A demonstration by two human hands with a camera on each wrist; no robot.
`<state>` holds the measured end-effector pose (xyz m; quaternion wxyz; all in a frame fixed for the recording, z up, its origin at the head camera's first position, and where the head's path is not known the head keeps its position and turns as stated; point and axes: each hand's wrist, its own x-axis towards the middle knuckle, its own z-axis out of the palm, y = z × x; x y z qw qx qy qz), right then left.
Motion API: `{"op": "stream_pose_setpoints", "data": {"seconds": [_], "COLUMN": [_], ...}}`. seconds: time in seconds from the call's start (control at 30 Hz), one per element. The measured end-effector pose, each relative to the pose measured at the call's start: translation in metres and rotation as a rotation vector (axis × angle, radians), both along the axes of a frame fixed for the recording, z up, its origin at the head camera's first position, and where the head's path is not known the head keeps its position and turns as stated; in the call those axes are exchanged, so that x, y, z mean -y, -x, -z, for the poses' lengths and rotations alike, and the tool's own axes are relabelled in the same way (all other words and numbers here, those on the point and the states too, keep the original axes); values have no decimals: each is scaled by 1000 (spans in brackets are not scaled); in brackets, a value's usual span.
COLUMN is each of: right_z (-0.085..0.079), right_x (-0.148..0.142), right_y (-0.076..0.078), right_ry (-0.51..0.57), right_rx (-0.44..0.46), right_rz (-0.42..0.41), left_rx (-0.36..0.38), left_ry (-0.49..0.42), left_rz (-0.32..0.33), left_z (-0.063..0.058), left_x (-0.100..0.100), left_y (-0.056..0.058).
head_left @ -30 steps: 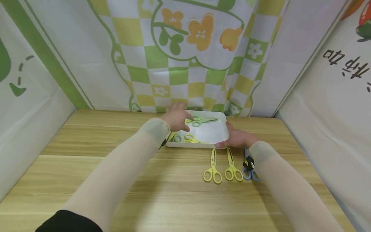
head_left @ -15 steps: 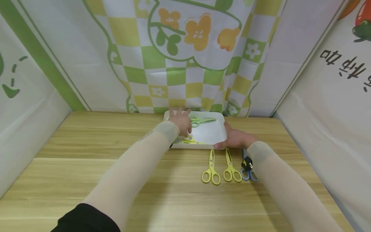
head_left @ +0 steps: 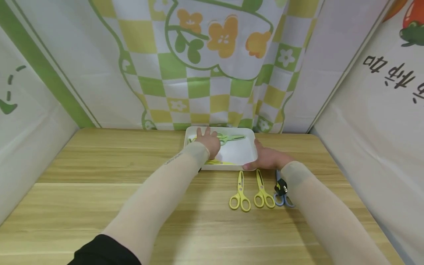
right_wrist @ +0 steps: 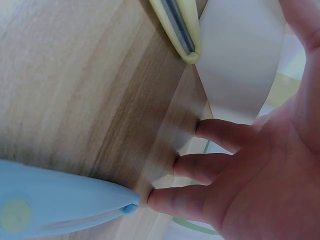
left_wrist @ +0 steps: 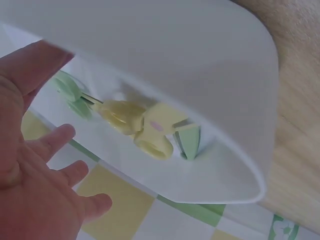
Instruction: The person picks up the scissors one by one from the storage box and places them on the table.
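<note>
A white rectangular tray (head_left: 237, 152) stands at the back of the table, with green scissors (head_left: 235, 138) and yellow scissors (head_left: 215, 162) lying in it. My left hand (head_left: 210, 144) hovers over the tray's left half with its fingers spread and nothing held. In the left wrist view, yellow scissors (left_wrist: 152, 132) and green-bladed ones (left_wrist: 189, 142) overlap inside the tray. My right hand (head_left: 269, 156) lies spread along the tray's right end, thumb at the front corner. In the right wrist view, its straight fingers (right_wrist: 202, 167) reach down to the wood.
Two yellow scissors, one on the left (head_left: 240, 193) and one in the middle (head_left: 261, 193), lie in front of the tray. Blue scissors (head_left: 281, 198) lie beside them, partly under my right wrist. A checked cloth (head_left: 198, 88) hangs right behind the tray.
My left hand has moved rightward and lower over the tray, covering scissors that showed at its front left. My right hand stays at the tray's right end.
</note>
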<state>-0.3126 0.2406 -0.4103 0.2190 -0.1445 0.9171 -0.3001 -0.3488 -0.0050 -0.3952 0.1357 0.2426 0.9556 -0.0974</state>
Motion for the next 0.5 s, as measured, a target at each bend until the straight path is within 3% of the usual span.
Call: {"op": "stream_pose_setpoints", "data": {"seconds": [0.13,0.5], "right_z": [-2,0], "right_x": [1,0], "right_y": [-1,2], "right_ry": [1,4], "right_rx": [9,-30], "right_rz": [-3,-39], "left_rx": [-27,-162], "left_ry": [23,71], "left_rz": [11,115], "left_z": [0,2], "left_x": [0,1], "left_y": [-3,-8]}}
